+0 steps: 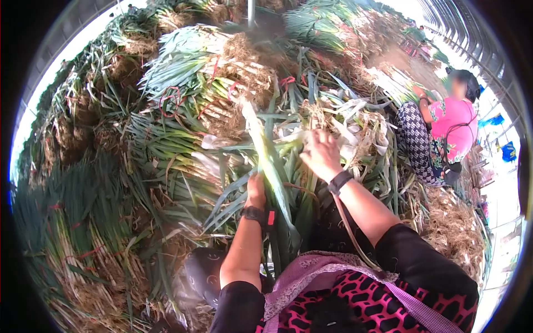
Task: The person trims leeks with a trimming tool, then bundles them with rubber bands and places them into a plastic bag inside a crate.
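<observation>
The green onion (265, 155) stands nearly upright in front of the person, pale end up and away, green leaves running down toward the lap. The left hand (256, 190) has its fingers closed around its leaves low down. The right hand (321, 156), just right of the green onion, is bent over a tangle of pale loose stalks (355, 127); whether its fingers pinch anything I cannot tell. Beyond and left of the green onion, bundles (222, 83) tied with red bands (166, 100) are stacked high, so much of the work looks finished. The untied stalks round the green onion suggest a good share is left. Well to its right a dry heap of roots (452, 227) lies, and past that another person (452, 125) crouches.
</observation>
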Tool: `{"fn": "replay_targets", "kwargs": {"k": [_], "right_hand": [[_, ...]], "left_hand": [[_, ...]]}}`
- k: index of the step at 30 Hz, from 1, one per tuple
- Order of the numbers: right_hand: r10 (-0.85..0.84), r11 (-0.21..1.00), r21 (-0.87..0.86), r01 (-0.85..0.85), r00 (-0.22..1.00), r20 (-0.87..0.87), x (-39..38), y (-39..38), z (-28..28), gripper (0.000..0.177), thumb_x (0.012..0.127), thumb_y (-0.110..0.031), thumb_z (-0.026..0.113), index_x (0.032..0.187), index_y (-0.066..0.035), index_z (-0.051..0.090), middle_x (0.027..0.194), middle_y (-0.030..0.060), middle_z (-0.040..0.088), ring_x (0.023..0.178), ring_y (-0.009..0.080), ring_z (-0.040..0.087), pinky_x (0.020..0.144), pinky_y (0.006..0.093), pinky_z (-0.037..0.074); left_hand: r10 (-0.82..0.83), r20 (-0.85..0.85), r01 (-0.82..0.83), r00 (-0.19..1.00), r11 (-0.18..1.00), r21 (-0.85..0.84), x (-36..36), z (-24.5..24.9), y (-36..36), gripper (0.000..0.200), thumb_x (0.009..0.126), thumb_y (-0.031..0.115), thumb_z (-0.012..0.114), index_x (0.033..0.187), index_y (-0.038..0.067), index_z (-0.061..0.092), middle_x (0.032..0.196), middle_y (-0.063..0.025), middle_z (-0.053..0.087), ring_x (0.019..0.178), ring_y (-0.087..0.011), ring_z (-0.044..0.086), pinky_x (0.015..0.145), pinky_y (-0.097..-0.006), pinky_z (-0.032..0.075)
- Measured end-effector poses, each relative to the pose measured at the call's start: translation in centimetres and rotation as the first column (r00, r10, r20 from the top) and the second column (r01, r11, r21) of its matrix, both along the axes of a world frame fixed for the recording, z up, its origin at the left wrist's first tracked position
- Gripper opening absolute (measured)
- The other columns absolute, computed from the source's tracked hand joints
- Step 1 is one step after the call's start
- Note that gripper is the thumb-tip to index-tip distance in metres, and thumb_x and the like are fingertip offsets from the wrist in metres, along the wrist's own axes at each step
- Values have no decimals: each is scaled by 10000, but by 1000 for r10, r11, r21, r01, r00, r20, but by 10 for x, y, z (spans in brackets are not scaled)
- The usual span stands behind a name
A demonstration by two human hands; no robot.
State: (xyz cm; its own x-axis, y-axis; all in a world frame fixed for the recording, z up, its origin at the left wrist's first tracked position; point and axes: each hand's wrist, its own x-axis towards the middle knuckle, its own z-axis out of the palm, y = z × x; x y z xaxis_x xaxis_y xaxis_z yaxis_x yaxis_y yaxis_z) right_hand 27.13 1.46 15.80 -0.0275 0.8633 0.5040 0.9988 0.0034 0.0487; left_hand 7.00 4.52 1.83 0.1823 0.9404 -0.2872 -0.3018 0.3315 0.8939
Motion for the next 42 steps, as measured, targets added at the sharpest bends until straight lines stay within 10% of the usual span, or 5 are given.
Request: {"fn": "replay_targets", "kwargs": {"k": [4,8,16,36,42], "right_hand": [[-73,791,-436,-430,641,-764,-39,-38,5,394,868,-345,543,1038,10,576,955,237,608,862,350,608,739,437,461],[50,940,-63,-336,316,-947,-57,-59,-21,362,907,-306,474,979,39,556,796,227,596,767,359,601,682,422,457],[255,646,-101,-756,338,-906,-61,-79,-22,357,886,-325,507,1014,1,573,818,185,617,795,302,621,743,429,466],[-629,746,-648,151,480,-612,20,-3,-140,340,671,-242,677,849,47,667,896,252,652,892,354,643,781,413,495],[-347,924,-374,-86,229,-909,27,11,-152,355,689,-264,678,854,48,647,757,166,652,737,269,632,682,378,473]], "left_hand": [[-93,212,112,973,991,-76,28,32,-7,296,862,205,556,1030,-34,606,900,-95,627,773,-163,552,706,-308,450],[377,-782,93,496,873,479,24,129,-32,364,849,283,651,1044,-14,569,892,-130,609,760,-195,560,676,-325,461],[-83,-455,248,886,916,316,-19,155,-42,127,770,78,653,850,15,577,652,-37,580,569,-108,535,533,-242,418],[-29,-996,446,88,895,13,-90,105,-96,629,753,488,640,1150,9,554,1319,-269,390,1183,-401,432,939,-455,395],[-212,-466,265,859,963,50,-93,92,-69,416,831,360,631,1083,35,571,911,-124,639,838,-199,605,742,-339,473]]}}
